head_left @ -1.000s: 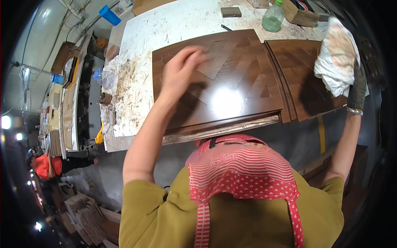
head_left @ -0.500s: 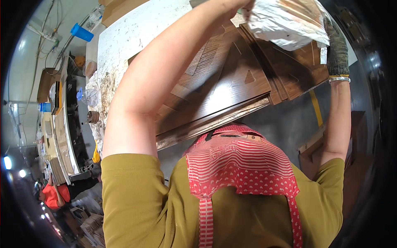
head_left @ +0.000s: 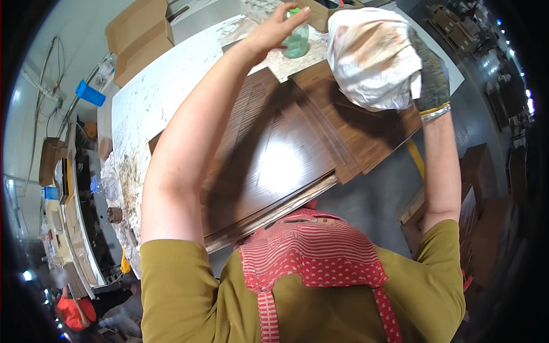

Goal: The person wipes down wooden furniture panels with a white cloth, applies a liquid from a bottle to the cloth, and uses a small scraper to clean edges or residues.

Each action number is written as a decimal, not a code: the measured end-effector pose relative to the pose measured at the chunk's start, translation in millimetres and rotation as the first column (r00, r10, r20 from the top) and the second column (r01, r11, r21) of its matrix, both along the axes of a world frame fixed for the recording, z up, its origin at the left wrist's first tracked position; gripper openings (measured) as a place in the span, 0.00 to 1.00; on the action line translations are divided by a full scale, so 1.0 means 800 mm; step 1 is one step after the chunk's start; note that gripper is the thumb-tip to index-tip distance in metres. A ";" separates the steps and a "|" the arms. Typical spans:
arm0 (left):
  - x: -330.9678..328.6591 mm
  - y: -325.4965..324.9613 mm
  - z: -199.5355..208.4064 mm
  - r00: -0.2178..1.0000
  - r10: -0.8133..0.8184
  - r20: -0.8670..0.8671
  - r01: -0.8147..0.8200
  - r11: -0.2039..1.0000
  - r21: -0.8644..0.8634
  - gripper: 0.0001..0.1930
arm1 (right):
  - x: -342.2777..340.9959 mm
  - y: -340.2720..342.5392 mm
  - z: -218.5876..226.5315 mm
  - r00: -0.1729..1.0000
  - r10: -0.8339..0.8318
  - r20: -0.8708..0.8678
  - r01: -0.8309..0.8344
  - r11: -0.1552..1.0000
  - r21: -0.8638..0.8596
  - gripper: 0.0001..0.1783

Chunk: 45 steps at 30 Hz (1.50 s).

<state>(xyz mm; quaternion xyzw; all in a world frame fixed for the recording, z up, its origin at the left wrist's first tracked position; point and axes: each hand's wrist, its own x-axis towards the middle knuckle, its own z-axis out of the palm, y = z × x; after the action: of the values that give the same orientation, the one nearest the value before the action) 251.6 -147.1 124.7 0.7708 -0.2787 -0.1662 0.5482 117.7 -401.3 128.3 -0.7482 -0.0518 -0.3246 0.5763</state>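
My bare left hand (head_left: 277, 28) is at the far side of the table, its fingers around the neck of a translucent green bottle (head_left: 296, 44) with a green cap. On my right hand (head_left: 432, 77) is a dark knitted glove; it grips a bunched white cloth (head_left: 372, 63) with brown stains. The cloth hangs over the right-hand part of some dark brown wood-grain panels (head_left: 246, 154), and it hides most of the gloved fingers. Light glares off the left panel's surface, and my left arm shades part of it.
Beneath the panels is a stained white tabletop (head_left: 166, 91). An open cardboard box (head_left: 137, 43) lies at the far left, with a blue cup (head_left: 90, 92) nearby. Another open box (head_left: 320, 17) stands behind the bottle. At the lower left, a person in red (head_left: 74, 311) is in the background.
My left hand has gone from the cloth to the green bottle. The cloth and gloved right hand appear lower and further left, and the view takes in more of the table's far side.
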 end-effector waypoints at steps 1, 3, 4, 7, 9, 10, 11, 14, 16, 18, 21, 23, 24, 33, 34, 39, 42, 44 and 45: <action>-0.005 -0.011 -0.011 0.990 0.042 -0.137 -0.043 0.999 -0.008 0.43 | 0.005 -0.024 -0.001 0.996 -0.045 -0.076 0.013 0.925 -0.379 0.22; -0.032 -0.053 -0.024 0.941 -0.150 -0.305 0.147 0.989 -0.032 0.40 | 0.015 -0.029 -0.002 0.999 -0.013 -0.045 -0.001 0.952 -0.307 0.22; -0.041 -0.080 -0.025 0.892 -0.214 -0.398 0.147 0.970 -0.191 0.36 | 0.024 -0.029 0.000 0.998 0.023 -0.061 -0.034 0.984 -0.176 0.22; -0.028 -0.133 -0.020 0.901 -0.071 -0.428 -0.167 0.855 -0.492 0.22 | 0.042 -0.054 -0.002 0.980 0.188 -0.072 -0.153 0.927 0.344 0.22; 0.017 -0.117 -0.005 0.899 -0.210 -0.385 -0.127 0.715 -0.687 0.21 | 0.053 -0.068 -0.018 0.952 0.299 -0.071 -0.199 0.774 0.601 0.22; 0.031 -0.121 -0.002 0.899 -0.205 -0.388 -0.124 0.730 -0.672 0.23 | 0.055 -0.075 -0.029 0.942 0.320 -0.104 -0.170 0.720 0.673 0.22; 0.035 -0.125 0.008 0.899 -0.203 -0.387 -0.115 0.743 -0.659 0.25 | 0.058 -0.076 -0.043 0.930 0.336 -0.149 -0.126 0.673 0.729 0.22; -0.001 -0.164 0.000 0.750 -0.307 -0.586 -0.304 0.627 -0.717 0.21 | 0.034 -0.040 -0.098 0.970 0.243 -0.021 -0.191 0.810 0.554 0.23; -0.001 -0.181 -0.067 0.871 -0.097 -0.482 -0.199 0.826 -0.527 0.22 | 0.022 -0.031 -0.134 0.925 0.351 -0.147 -0.292 0.903 0.315 0.28; -0.045 -0.178 -0.068 0.754 -0.250 -0.608 -0.194 0.798 -0.570 0.22 | -0.004 -0.025 -0.157 0.967 0.042 -0.251 -0.118 0.948 -0.294 0.26; -0.042 -0.175 -0.087 0.555 -0.442 -0.705 -0.230 0.733 -0.640 0.23 | -0.028 -0.009 -0.167 0.887 0.460 0.041 -0.207 0.316 0.926 0.26; -0.045 -0.184 -0.098 0.451 -0.453 -0.769 -0.292 0.739 -0.607 0.22 | -0.029 -0.012 -0.170 0.811 0.577 0.096 -0.244 0.183 0.952 0.26; -0.042 -0.184 -0.109 0.478 -0.411 -0.776 -0.302 0.753 -0.584 0.23 | -0.030 -0.017 -0.178 0.709 0.687 0.160 -0.257 0.040 0.966 0.26; 0.173 -0.053 -0.180 0.833 0.489 0.259 -0.508 0.862 0.008 0.51 | -0.014 -0.026 -0.202 0.848 0.512 -0.140 -0.008 0.276 0.961 0.24; 0.186 -0.059 -0.194 0.841 0.449 0.303 -0.469 0.883 -0.009 0.51 | -0.016 -0.021 -0.202 0.790 0.613 -0.001 -0.053 0.071 0.996 0.25; 0.222 -0.088 -0.229 0.905 0.412 0.108 -0.397 0.907 -0.139 0.43 | -0.026 0.002 -0.181 0.722 0.691 -0.034 0.093 -0.048 0.995 0.27; 0.226 -0.070 -0.216 0.834 0.530 0.152 -0.536 0.844 -0.002 0.31 | -0.027 0.000 -0.175 0.723 0.691 0.004 0.041 -0.048 0.998 0.28; 0.186 -0.086 -0.158 0.777 0.418 0.471 -0.452 0.891 -0.046 0.23 | -0.030 -0.017 -0.159 0.766 0.642 -0.033 0.047 -0.004 0.999 0.29; 0.165 -0.084 -0.127 0.779 0.417 0.469 -0.452 0.891 -0.040 0.23 | -0.027 -0.024 -0.161 0.766 0.642 -0.034 0.051 -0.008 0.999 0.29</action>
<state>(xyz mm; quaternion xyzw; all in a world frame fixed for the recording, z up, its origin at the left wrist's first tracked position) 383.8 -214.0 22.7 0.8509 -0.2101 0.1443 0.4593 96.3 -420.5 -0.7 -0.1744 0.1643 0.0750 0.9680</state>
